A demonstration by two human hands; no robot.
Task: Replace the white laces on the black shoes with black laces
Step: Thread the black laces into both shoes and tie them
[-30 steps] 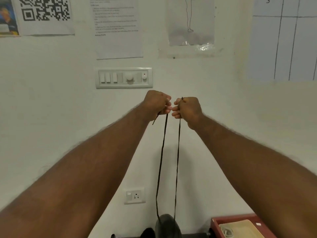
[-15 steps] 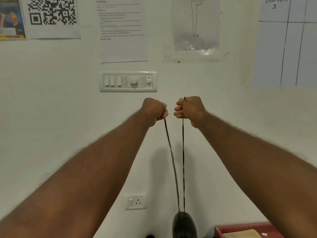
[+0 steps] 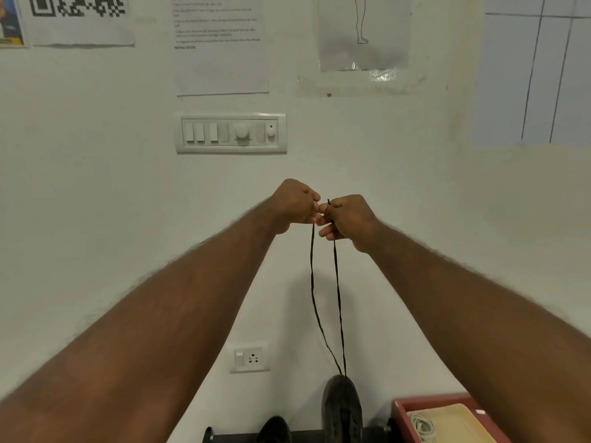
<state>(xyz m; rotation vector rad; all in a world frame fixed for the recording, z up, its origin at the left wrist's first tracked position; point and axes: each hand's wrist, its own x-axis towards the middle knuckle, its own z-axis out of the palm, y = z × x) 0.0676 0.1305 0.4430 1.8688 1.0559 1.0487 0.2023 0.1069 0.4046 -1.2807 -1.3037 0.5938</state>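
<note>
Both arms are stretched out and up in front of the wall. My left hand (image 3: 295,203) grips one end of a black lace (image 3: 338,298), and my right hand (image 3: 350,220) grips the other end, whose tip pokes up above the fist. The two hands touch at the knuckles. Both strands of the lace hang down to a black shoe (image 3: 341,407) standing toe-up at the bottom edge. A second black shoe (image 3: 274,428) shows only its tip to the left of it.
A red tray (image 3: 412,407) at the bottom right holds a cream inner tray and coiled white laces (image 3: 423,425). On the wall are a switch panel (image 3: 231,133), a socket (image 3: 251,358) and several paper sheets.
The hands, slightly apart half a second ago, have come together again and dropped lower in view. The strands hang looser and converge at the shoe.
</note>
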